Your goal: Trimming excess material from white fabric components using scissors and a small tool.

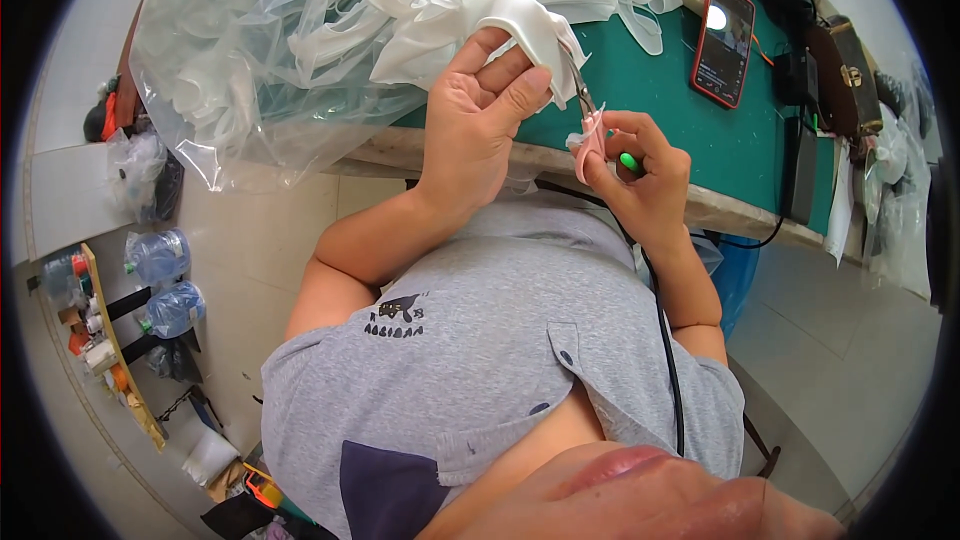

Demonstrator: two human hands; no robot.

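Note:
My left hand (468, 125) pinches the edge of a white glossy fabric piece (530, 25) between thumb and fingers. The piece curves over the fingertips and hangs toward the right. My right hand (645, 172) grips small scissors (591, 125) with pink handles, its fingers in the loops. The metal blades point up and away, against the fabric's right edge; whether they are cutting through it I cannot tell. A bright green tip (629, 162) shows between my right fingers. Behind my left hand lies a heap of similar white pieces (420, 15), partly inside a clear plastic bag (240, 145).
The green tabletop (640, 70) has a worn front edge close to my body. At the right lie a phone (722, 43) in a red case, a black adapter (795, 75) and a dark brown case (845, 75). A black cable (668, 360) hangs down my front.

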